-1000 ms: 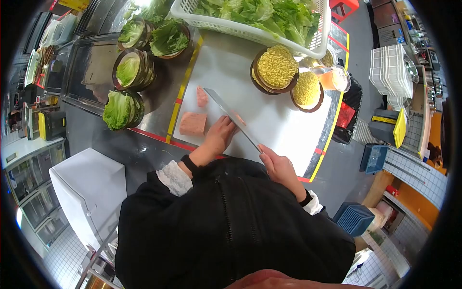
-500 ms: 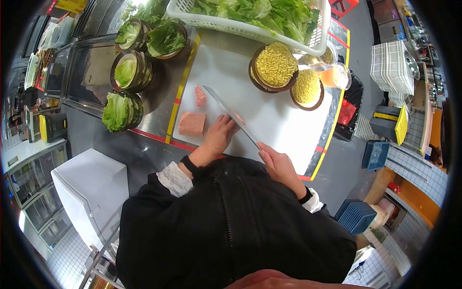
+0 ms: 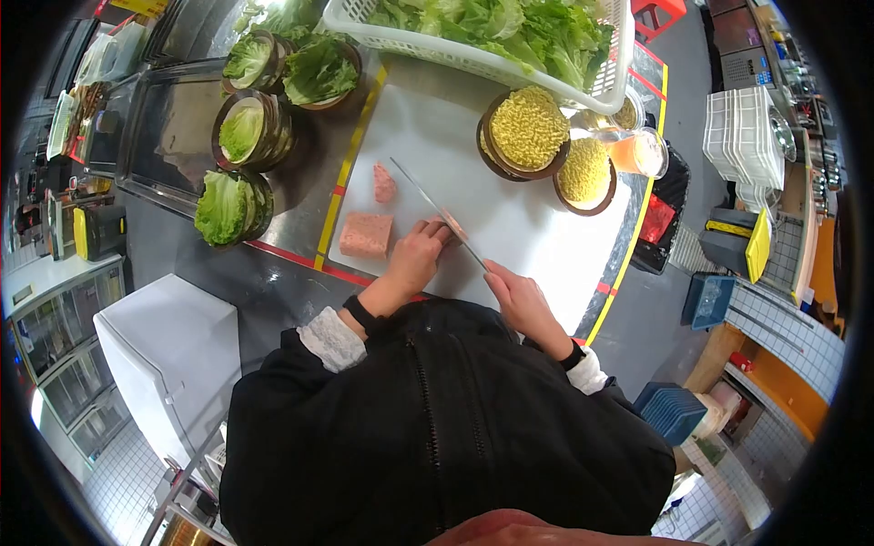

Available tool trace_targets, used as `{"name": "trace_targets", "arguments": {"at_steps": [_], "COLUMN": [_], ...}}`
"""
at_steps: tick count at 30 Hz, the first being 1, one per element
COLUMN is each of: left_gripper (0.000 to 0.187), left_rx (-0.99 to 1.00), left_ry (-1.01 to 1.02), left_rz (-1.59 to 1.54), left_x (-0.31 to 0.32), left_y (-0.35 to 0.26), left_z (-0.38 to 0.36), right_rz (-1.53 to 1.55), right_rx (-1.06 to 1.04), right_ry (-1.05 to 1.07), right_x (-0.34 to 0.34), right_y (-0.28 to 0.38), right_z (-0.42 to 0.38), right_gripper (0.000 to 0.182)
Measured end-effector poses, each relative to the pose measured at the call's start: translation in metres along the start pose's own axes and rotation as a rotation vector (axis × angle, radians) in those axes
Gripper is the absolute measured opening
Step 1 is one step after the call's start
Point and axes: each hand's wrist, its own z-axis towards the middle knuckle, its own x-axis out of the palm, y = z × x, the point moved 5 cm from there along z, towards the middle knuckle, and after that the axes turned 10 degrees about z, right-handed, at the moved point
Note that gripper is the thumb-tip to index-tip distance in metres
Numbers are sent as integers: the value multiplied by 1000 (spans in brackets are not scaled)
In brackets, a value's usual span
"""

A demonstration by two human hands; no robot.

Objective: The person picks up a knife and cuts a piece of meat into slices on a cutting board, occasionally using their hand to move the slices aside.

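Note:
My right hand (image 3: 523,296) is wrapped round the handle of a long knife (image 3: 423,193), whose thin blade slants up and left over the white cutting board (image 3: 382,118). Curled fingers of my left hand (image 3: 417,257) press on a small piece of pink luncheon meat (image 3: 455,224) beside the blade; the hand covers part of that piece. Left of this hand rests a thick block of luncheon meat (image 3: 366,235). A smaller chunk of luncheon meat (image 3: 384,183) lies above the block, apart from the blade.
A white basket (image 3: 401,38) of lettuce stands at the board's far edge. Bowls with yellow noodle cakes (image 3: 528,127) sit at the right, near a container of orange liquid (image 3: 642,152). Stacked bowls of lettuce (image 3: 223,207) stand on the left, beside a clear-sided tray (image 3: 137,187).
The knife blade has turned more edge-on, showing a thinner line. Both hands stay nearly in place, and the whole view has shifted slightly.

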Motion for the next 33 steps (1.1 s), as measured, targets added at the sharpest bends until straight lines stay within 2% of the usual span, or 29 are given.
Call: {"name": "trace_targets", "arguments": {"at_steps": [4,7,11,13,14,16,17,18,20,21,22,24,25,28,32,33], "left_gripper": [22,24,23,23,23,25,24,24,22,22,22,30,39,45,40,37], "left_rx": [-20,-18,-69,-361,-361,-460,-680,-677,-526,-602,-603,-493,-462,-433,-439,-498], "left_ry": [1,-3,16,88,80,64,92,85,269,198,186,252,245,259,277,246], "left_rz": [13,1,-67,-664,-660,-1393,-1574,-1577,-1970,-1915,-1913,-2035,-2042,-2172,-2185,-2135], "left_x": [4,5,3,2,-3,-6,0,-6,-21,-23,-21,-20,-21,-16,-18,-21], "left_y": [1,3,10,19,20,18,21,21,9,5,6,2,-3,-9,-7,-6], "left_z": [0,0,-2,-4,2,12,7,9,15,14,13,13,14,12,12,12], "right_rz": [-5,24,317,502,499,705,759,754,1116,1181,1177,1345,1380,1452,1522,1524], "right_rx": [52,-25,84,118,110,340,231,228,325,359,358,372,395,396,440,439], "right_ry": [7,-15,13,6,10,61,115,118,263,392,402,536,543,577,557,550], "right_x": [0,1,-7,-14,-22,-30,-27,-28,-19,-14,-13,-6,-3,4,8,8], "right_y": [-8,-25,-38,-28,-16,3,-1,-1,2,2,1,4,2,1,3,3], "right_z": [6,5,-3,-12,-15,-25,-24,-25,-25,-26,-25,-27,-27,-27,-26,-26], "right_gripper": [39,39,37,43,43,55,67,67,77,83,83,85,84,83,83,83]}}
